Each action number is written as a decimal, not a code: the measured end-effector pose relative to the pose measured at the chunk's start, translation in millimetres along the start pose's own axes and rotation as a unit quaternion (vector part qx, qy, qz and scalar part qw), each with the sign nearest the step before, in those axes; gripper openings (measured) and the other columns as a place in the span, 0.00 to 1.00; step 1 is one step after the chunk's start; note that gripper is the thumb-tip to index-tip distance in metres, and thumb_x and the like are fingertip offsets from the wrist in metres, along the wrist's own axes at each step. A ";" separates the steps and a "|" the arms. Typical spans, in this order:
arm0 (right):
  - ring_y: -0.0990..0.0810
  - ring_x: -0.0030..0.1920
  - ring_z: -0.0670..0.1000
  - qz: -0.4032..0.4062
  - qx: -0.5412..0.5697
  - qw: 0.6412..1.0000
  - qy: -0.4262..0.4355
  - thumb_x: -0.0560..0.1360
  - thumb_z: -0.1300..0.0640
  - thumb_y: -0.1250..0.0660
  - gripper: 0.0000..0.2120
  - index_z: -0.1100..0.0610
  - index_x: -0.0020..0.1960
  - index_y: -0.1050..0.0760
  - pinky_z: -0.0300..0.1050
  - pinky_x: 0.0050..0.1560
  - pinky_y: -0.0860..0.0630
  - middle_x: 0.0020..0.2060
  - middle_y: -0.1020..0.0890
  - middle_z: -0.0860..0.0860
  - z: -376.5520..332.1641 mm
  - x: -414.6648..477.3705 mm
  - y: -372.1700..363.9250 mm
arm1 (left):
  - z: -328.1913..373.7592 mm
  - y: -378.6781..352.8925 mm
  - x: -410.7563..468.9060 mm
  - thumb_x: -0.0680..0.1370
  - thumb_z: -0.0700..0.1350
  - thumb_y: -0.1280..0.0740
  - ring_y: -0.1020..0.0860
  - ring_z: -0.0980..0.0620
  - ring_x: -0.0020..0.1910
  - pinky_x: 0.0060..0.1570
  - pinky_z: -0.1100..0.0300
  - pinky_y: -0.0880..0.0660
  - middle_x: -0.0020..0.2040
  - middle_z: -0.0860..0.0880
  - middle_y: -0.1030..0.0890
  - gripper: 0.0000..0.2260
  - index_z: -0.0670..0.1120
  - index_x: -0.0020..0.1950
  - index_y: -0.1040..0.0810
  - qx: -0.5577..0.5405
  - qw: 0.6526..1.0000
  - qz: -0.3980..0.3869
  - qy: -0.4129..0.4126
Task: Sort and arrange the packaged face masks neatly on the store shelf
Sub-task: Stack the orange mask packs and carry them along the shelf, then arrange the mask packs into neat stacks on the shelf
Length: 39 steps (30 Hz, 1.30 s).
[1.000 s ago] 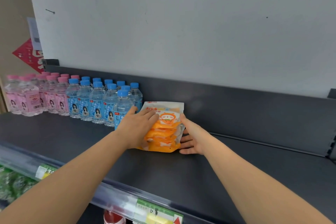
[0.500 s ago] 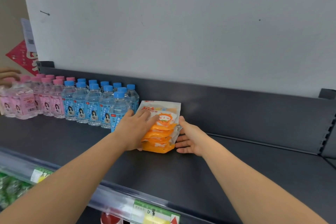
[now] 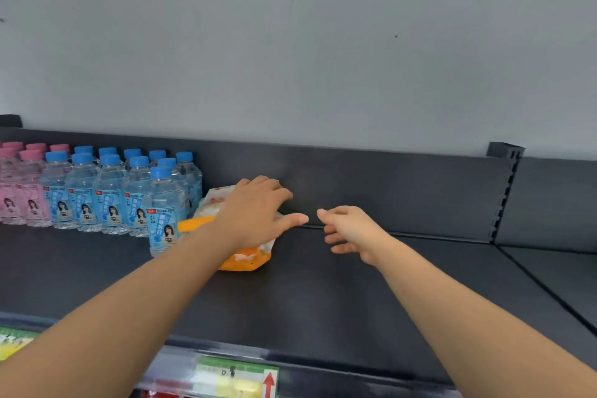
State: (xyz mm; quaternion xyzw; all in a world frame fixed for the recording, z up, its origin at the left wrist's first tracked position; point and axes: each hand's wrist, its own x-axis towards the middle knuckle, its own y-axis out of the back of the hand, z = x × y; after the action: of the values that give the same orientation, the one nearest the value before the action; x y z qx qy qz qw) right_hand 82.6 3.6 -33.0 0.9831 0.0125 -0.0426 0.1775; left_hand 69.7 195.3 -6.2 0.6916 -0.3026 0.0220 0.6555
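My left hand (image 3: 255, 215) lies flat, fingers spread, on the orange face mask packs (image 3: 247, 260), stacked toward the back edge of the shelf (image 3: 323, 300) just beside the blue-capped water bottles (image 3: 139, 200) (pink-capped ones stand farther left). My right hand (image 3: 352, 231) hovers alongside, fingers relaxed, holding nothing.

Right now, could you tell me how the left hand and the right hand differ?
The left hand rests on the orange mask packs; the right hand touches nothing. The left hand is palm down; the right hand is turned on edge, fingers loosely curled. Both reach over the shelf.
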 end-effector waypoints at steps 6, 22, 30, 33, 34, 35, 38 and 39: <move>0.21 0.47 0.49 0.124 -0.136 0.981 0.057 0.76 0.49 0.32 0.09 0.52 0.53 0.21 0.48 0.50 0.20 0.48 0.20 0.47 30.2 -39.5 105.3 | 89.5 -5.6 42.1 0.78 0.65 0.44 0.27 0.50 0.60 0.56 0.53 0.30 0.55 0.52 0.22 0.23 0.52 0.62 0.23 -0.026 0.997 -0.026 -0.074; 0.20 0.45 0.48 0.306 -0.305 0.902 0.021 0.72 0.57 0.27 0.09 0.56 0.52 0.18 0.41 0.50 0.25 0.42 0.19 0.49 126.8 -219.1 435.5 | 456.2 29.2 120.5 0.79 0.58 0.39 0.23 0.48 0.56 0.51 0.53 0.24 0.55 0.51 0.20 0.16 0.50 0.59 0.22 -0.103 0.972 0.016 -0.210; 0.22 0.48 0.50 0.334 -0.293 0.895 -0.038 0.72 0.52 0.27 0.12 0.56 0.54 0.19 0.46 0.54 0.24 0.45 0.21 0.49 185.7 -261.3 556.5 | 595.4 41.3 151.6 0.78 0.55 0.39 0.23 0.48 0.56 0.50 0.54 0.24 0.56 0.51 0.20 0.15 0.49 0.57 0.21 -0.111 0.964 0.033 -0.237; 0.22 0.53 0.51 0.341 -0.279 0.895 -0.067 0.73 0.51 0.27 0.14 0.56 0.56 0.20 0.49 0.57 0.23 0.50 0.22 0.49 211.7 -261.3 591.6 | 634.7 39.9 168.3 0.79 0.54 0.40 0.23 0.48 0.55 0.50 0.55 0.25 0.55 0.51 0.19 0.14 0.49 0.58 0.21 -0.099 0.960 0.039 -0.259; 0.22 0.55 0.51 0.339 -0.279 0.895 -0.082 0.73 0.51 0.28 0.15 0.56 0.57 0.21 0.49 0.58 0.24 0.51 0.21 0.50 220.6 -259.1 602.4 | 647.1 38.3 174.8 0.79 0.54 0.40 0.23 0.48 0.55 0.50 0.55 0.26 0.55 0.51 0.19 0.15 0.50 0.59 0.21 -0.087 0.960 0.039 -0.264; 0.22 0.57 0.51 0.331 -0.284 0.894 -0.099 0.73 0.50 0.28 0.17 0.56 0.59 0.21 0.49 0.60 0.24 0.55 0.21 0.50 229.1 -256.6 612.5 | 658.6 35.8 181.9 0.79 0.55 0.40 0.23 0.48 0.55 0.50 0.55 0.27 0.55 0.51 0.19 0.15 0.50 0.59 0.21 -0.073 0.960 0.038 -0.268; 0.27 0.66 0.53 0.295 -0.304 0.893 -0.155 0.74 0.45 0.29 0.29 0.58 0.70 0.29 0.47 0.64 0.28 0.68 0.26 0.52 253.2 -246.3 638.4 | 689.1 23.9 205.8 0.78 0.56 0.40 0.22 0.48 0.54 0.50 0.54 0.28 0.52 0.51 0.19 0.15 0.49 0.57 0.21 -0.040 0.959 0.025 -0.279; 0.29 0.69 0.54 0.281 -0.297 0.896 -0.173 0.73 0.42 0.29 0.35 0.58 0.73 0.34 0.47 0.65 0.30 0.71 0.29 0.52 260.0 -242.6 644.7 | 698.1 20.4 213.6 0.78 0.57 0.40 0.22 0.48 0.53 0.49 0.54 0.29 0.52 0.51 0.19 0.16 0.49 0.57 0.21 -0.037 0.959 0.020 -0.280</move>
State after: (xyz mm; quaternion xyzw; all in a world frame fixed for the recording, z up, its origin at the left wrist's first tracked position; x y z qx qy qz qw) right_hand -154.0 -693.6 -30.0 0.8239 -0.2834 -0.1550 0.4656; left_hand -20.9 -529.3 5.6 0.6389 -0.4886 -0.1711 0.5690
